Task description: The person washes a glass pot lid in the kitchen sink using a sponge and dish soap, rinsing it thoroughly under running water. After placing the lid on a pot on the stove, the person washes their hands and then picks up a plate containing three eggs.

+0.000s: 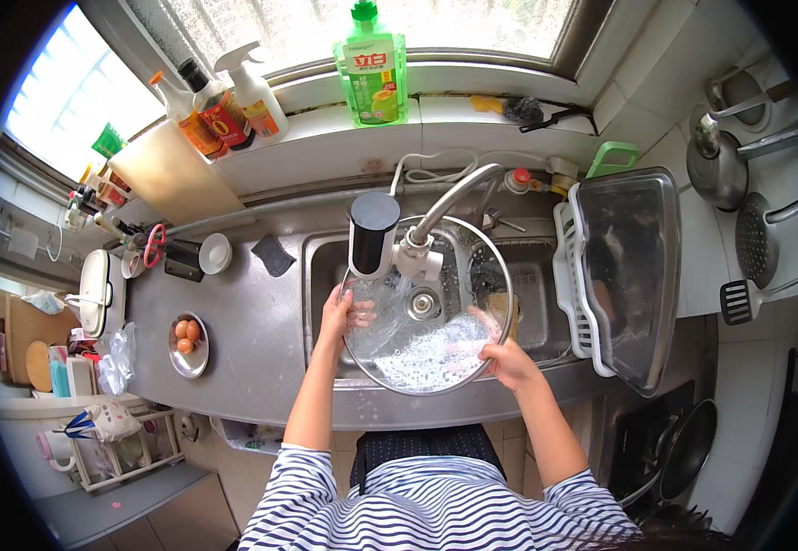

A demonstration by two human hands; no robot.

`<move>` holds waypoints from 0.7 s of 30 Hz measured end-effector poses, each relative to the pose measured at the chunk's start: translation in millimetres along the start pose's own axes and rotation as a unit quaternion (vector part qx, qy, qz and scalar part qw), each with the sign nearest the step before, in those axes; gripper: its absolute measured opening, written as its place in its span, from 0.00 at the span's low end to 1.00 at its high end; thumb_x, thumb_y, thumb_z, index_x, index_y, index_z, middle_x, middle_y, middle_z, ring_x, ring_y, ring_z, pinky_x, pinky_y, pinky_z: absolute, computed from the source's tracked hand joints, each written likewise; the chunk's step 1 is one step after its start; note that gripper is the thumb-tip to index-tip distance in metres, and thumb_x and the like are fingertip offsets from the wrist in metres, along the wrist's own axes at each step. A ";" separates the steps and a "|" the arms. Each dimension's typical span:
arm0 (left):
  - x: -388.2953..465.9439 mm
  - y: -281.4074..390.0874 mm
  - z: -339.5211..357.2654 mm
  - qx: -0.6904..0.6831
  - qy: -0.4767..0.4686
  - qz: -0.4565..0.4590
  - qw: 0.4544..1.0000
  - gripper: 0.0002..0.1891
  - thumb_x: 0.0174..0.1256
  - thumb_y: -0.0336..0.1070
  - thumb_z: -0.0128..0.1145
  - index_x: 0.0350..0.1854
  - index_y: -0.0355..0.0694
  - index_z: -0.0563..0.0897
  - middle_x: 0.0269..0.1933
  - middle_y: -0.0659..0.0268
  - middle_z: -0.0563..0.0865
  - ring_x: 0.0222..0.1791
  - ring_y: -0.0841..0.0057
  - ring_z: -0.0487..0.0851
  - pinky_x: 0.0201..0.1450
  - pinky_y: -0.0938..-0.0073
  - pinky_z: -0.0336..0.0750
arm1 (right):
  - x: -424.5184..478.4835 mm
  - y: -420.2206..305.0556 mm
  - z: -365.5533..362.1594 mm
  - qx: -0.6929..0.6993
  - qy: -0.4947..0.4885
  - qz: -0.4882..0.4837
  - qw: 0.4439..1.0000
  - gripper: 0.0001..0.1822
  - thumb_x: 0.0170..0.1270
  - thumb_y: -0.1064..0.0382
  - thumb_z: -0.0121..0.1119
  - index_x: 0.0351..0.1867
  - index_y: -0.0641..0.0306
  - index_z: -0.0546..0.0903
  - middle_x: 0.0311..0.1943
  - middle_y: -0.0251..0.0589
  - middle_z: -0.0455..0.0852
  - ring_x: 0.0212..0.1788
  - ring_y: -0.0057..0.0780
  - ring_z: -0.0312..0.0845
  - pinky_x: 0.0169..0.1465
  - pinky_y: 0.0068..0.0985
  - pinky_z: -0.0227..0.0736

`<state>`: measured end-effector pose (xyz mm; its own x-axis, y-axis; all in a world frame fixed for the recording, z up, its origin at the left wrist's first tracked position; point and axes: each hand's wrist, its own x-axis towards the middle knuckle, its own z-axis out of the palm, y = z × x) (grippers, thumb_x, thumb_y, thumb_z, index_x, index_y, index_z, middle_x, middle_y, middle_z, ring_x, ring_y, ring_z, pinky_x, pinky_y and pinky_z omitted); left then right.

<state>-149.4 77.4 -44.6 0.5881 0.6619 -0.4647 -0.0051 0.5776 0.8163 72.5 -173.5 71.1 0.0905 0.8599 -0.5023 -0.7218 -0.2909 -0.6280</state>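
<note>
A round glass pot lid [413, 365] with a metal rim is held over the stainless steel sink [318, 324]. My left hand [347, 315] grips its left edge, fingers showing through the wet glass. On the lid's lower right rim, my right hand [506, 358] has its thumb on top and fingers beneath. Water runs from the faucet [450, 200] fitted with a white and black water heater unit [373, 234] onto the lid. Drops and a bright wet sheen cover the glass. Through it the sink drain [424, 303] is visible.
A metal bowl of brown eggs [196, 358] stands on the left counter beyond a dark cloth [273, 255]. Right of the sink, a white dish rack [574, 275] has a clear cover [626, 275]. Dish soap [373, 82] stands on the sill. A wok [692, 448] sits lower right.
</note>
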 end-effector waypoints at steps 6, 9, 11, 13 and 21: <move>35.0 2.0 12.7 0.523 0.107 0.141 0.834 0.14 0.69 0.40 0.48 0.49 0.38 0.77 0.39 0.52 0.84 0.36 0.59 0.84 0.35 0.63 0.78 | -3.4 11.3 19.9 0.059 -0.012 0.030 0.998 0.49 0.52 0.77 0.41 0.73 0.46 0.33 0.54 0.73 0.72 0.47 0.59 0.81 0.40 0.38 0.83; 24.9 1.3 45.4 0.733 0.057 0.173 0.656 0.20 0.67 0.43 0.48 0.53 0.33 0.73 0.56 0.49 0.75 0.57 0.53 0.72 0.57 0.53 0.68 | -1.8 20.3 22.6 0.070 0.007 0.017 0.997 0.48 0.53 0.77 0.40 0.73 0.45 0.33 0.54 0.73 0.72 0.47 0.59 0.80 0.44 0.40 0.82; 11.3 -18.9 66.9 0.756 0.119 0.344 0.544 0.23 0.67 0.42 0.47 0.58 0.32 0.70 0.59 0.47 0.73 0.57 0.49 0.72 0.59 0.51 0.64 | 0.8 24.0 24.7 0.065 0.010 0.007 0.998 0.48 0.53 0.77 0.40 0.73 0.44 0.33 0.54 0.73 0.72 0.48 0.59 0.80 0.46 0.42 0.81; 14.6 -25.8 76.7 0.686 0.039 0.390 0.613 0.23 0.67 0.43 0.46 0.60 0.33 0.70 0.59 0.46 0.74 0.57 0.49 0.72 0.61 0.51 0.62 | 3.6 25.5 26.9 0.054 0.010 -0.002 0.998 0.48 0.54 0.77 0.40 0.73 0.43 0.32 0.54 0.73 0.73 0.48 0.59 0.80 0.47 0.42 0.81; 35.8 -17.9 77.1 0.688 0.089 0.340 0.635 0.22 0.66 0.40 0.48 0.59 0.33 0.71 0.51 0.44 0.79 0.50 0.49 0.78 0.58 0.49 0.62 | 4.3 20.3 33.6 0.056 0.012 -0.025 0.998 0.49 0.52 0.77 0.40 0.72 0.43 0.31 0.54 0.72 0.73 0.48 0.59 0.80 0.47 0.43 0.81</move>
<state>-65.9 53.9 -49.4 0.7273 0.6486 0.2245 0.5741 -0.7541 0.3188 35.2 -161.6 76.1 0.1436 0.8613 -0.4873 -0.7883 -0.1981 -0.5825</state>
